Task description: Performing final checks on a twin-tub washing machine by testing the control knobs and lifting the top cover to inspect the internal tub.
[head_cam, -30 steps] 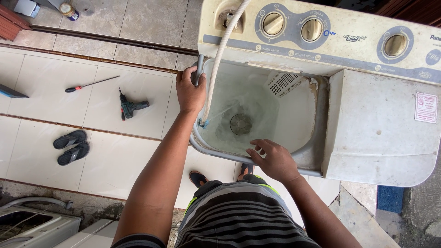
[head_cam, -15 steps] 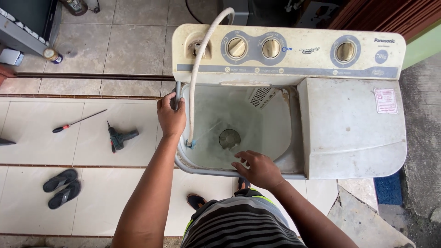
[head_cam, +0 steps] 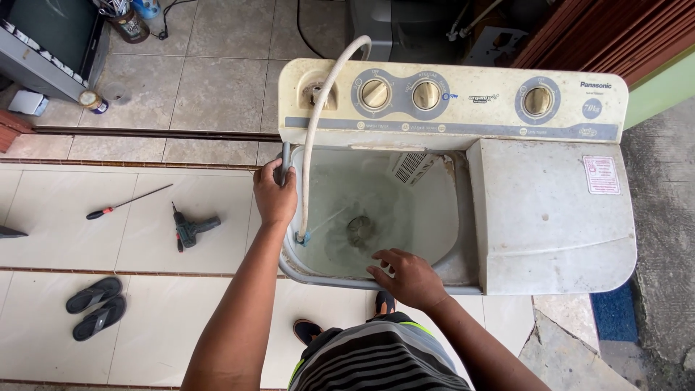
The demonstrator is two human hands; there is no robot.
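Tiled floor (head_cam: 145, 304) in pale squares carries a twin-tub washing machine (head_cam: 463, 181), which stands with its open wash tub (head_cam: 376, 217) on the left and a closed lid (head_cam: 550, 210) on the right. Since a second ago the view has pulled back and risen, so the whole machine now shows, while both hands have kept their places on it. That suggests a steady brace rather than a new grip.

At the tub's left edge, the left hand (head_cam: 275, 195) is clamped around a grey bar (head_cam: 284, 156) that sticks up from the rim. At the tub's near rim, the right hand (head_cam: 407, 275) lies flat with its fingers spread, closed on nothing.

Inside, the tub looks whitish and stained, with a round plate (head_cam: 360, 228) at the bottom and a ribbed filter (head_cam: 413, 166) on the back wall. A pale hose (head_cam: 318, 123) curves from behind the machine down into the tub.

Left of the machine lie a cordless drill (head_cam: 192, 228), a screwdriver (head_cam: 127, 203) and a pair of sandals (head_cam: 96, 306).
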